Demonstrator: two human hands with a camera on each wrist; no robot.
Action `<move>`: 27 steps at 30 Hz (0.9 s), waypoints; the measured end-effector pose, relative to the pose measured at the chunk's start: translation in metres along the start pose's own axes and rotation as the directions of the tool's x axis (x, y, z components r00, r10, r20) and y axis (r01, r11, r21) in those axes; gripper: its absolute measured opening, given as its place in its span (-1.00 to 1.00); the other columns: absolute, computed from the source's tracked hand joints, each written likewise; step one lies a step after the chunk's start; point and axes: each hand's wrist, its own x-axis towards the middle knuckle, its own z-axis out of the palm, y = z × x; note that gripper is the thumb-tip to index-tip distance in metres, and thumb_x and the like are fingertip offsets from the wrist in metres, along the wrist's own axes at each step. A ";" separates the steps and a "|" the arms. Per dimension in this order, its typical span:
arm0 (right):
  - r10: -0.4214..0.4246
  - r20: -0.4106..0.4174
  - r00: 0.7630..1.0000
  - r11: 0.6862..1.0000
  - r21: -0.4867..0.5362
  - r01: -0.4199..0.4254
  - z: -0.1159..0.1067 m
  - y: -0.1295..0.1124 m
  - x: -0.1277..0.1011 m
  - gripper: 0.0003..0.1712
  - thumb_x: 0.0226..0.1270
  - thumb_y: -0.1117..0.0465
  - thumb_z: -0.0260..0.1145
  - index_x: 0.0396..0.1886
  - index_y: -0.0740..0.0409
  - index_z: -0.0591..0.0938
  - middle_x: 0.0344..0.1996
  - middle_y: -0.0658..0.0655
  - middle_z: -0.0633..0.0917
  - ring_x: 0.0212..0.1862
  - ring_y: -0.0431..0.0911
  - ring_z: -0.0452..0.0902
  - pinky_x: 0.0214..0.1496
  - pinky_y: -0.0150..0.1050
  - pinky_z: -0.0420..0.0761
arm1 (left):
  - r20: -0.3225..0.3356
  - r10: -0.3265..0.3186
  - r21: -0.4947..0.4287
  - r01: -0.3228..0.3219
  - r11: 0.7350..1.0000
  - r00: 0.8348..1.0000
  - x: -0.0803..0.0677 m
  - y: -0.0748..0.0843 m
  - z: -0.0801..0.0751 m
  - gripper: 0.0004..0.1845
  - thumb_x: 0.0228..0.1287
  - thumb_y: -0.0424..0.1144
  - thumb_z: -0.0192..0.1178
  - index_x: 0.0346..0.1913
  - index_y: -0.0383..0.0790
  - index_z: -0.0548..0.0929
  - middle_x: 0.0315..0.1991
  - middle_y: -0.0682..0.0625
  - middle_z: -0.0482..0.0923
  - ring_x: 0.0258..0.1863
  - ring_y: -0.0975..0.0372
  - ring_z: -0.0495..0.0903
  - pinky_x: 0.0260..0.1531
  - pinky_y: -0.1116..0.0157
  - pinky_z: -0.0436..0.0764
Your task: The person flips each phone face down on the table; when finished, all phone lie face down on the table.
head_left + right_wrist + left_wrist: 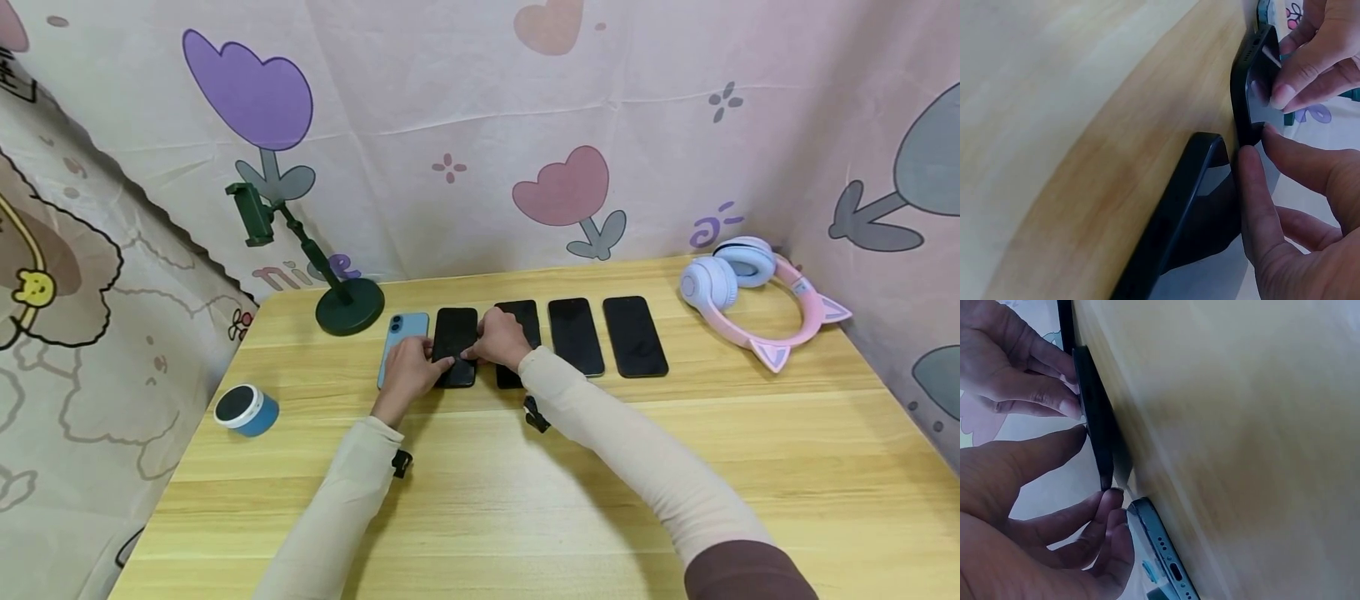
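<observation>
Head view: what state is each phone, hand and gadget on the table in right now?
Black phone: near end lifted off the table, pinched by both hands.
Left hand: pinching that phone's near corner.
Right hand: pinching the same phone.
Blue phone: flat, back up.
Three other black phones: flat, screens dark.
Cat-ear headphones: lying unworn.
Green phone stand: upright, clamp empty.
Blue speaker: standing.

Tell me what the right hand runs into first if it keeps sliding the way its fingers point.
The right hand points toward the person's left, across the black phone it grips. Past that it would probably meet the left hand first, then the blue phone; depth is hard to judge.
</observation>
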 end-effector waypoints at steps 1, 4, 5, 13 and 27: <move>0.000 -0.001 1.000 1.000 0.001 0.000 0.000 0.000 0.000 -0.78 0.16 0.21 0.59 -0.50 0.28 0.76 -0.56 0.18 0.75 -0.47 -0.04 0.73 -0.42 -0.26 0.62 | 0.002 -0.006 -0.008 0.006 1.000 1.000 0.000 0.000 0.000 -0.54 0.24 -0.12 0.46 0.06 -0.39 0.70 -0.05 -0.22 0.68 -0.08 -0.04 0.61 -0.04 0.05 0.56; 0.002 -0.005 1.000 1.000 0.007 -0.002 0.001 0.000 0.000 -0.78 0.17 0.21 0.59 -0.51 0.25 0.76 -0.56 0.16 0.75 -0.49 -0.05 0.72 -0.38 -0.23 0.63 | 0.007 -0.029 -0.033 0.029 0.999 1.000 -0.001 0.002 -0.001 -0.51 0.25 -0.13 0.45 0.12 -0.39 0.67 -0.01 -0.23 0.65 -0.02 -0.04 0.60 0.03 0.02 0.56; 0.002 -0.007 1.000 1.000 0.008 -0.002 0.001 0.000 0.000 -0.78 0.17 0.20 0.59 -0.52 0.25 0.75 -0.57 0.16 0.75 -0.49 -0.05 0.72 -0.39 -0.24 0.62 | 0.010 -0.035 -0.040 0.035 0.999 0.999 -0.001 0.002 -0.001 -0.51 0.26 -0.14 0.45 0.14 -0.39 0.66 0.02 -0.23 0.65 0.01 -0.05 0.60 0.06 0.01 0.56; -0.007 -0.006 1.000 0.999 0.032 0.007 0.002 0.000 -0.001 -0.79 0.18 0.20 0.59 -0.49 0.25 0.77 -0.57 0.17 0.75 -0.48 0.00 0.71 -0.45 -0.26 0.51 | 0.018 -0.058 -0.085 0.059 0.995 0.998 -0.005 0.004 -0.003 -0.49 0.29 -0.16 0.42 0.20 -0.39 0.61 0.09 -0.25 0.63 0.09 -0.06 0.58 0.13 -0.01 0.53; -0.010 -0.026 1.000 0.995 0.099 0.013 0.005 0.003 -0.003 -0.48 0.19 0.19 0.58 0.10 0.35 0.70 0.00 0.29 0.72 -0.15 -0.01 0.73 0.15 -0.01 0.62 | 0.058 -0.071 -0.194 0.081 0.978 0.996 -0.008 -0.002 -0.008 -0.40 0.34 -0.19 0.37 0.32 -0.46 0.48 0.18 -0.32 0.56 0.08 -0.07 0.59 0.12 0.00 0.55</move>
